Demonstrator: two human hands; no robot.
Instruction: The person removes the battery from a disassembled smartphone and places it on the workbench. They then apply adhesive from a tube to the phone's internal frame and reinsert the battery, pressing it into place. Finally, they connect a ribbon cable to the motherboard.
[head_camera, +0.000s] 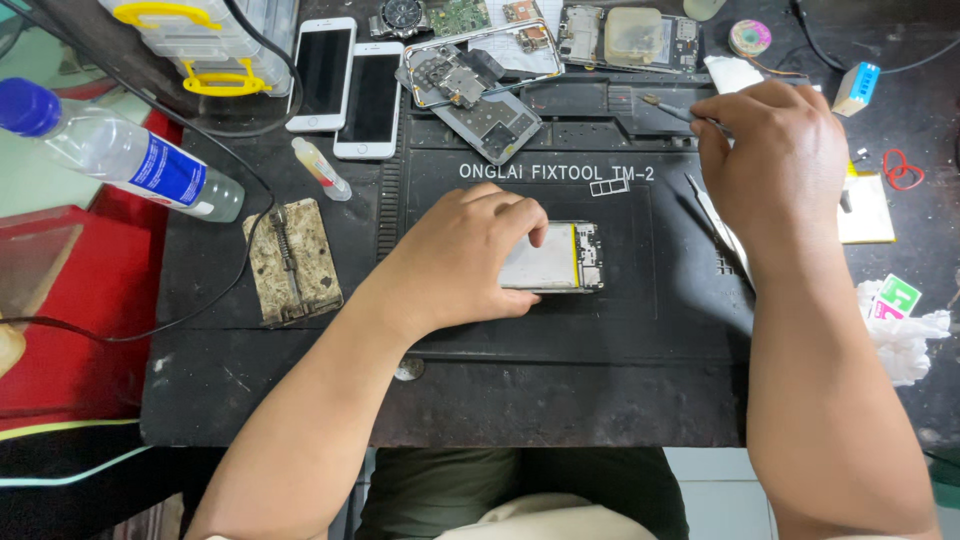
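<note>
Crosswise, opened phone (560, 258) under left hand (470, 255)

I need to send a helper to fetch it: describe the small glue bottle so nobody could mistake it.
Start at the dark repair mat. Left of its raised centre, just below the two white phones, lies the small glue bottle. It is slim, clear and yellowish with a pointed tip, far smaller than the blue-capped water bottle to its left.

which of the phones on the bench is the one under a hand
The opened phone at the mat's centre, held down by the left hand. The two white phones lie untouched at the top.
</note>
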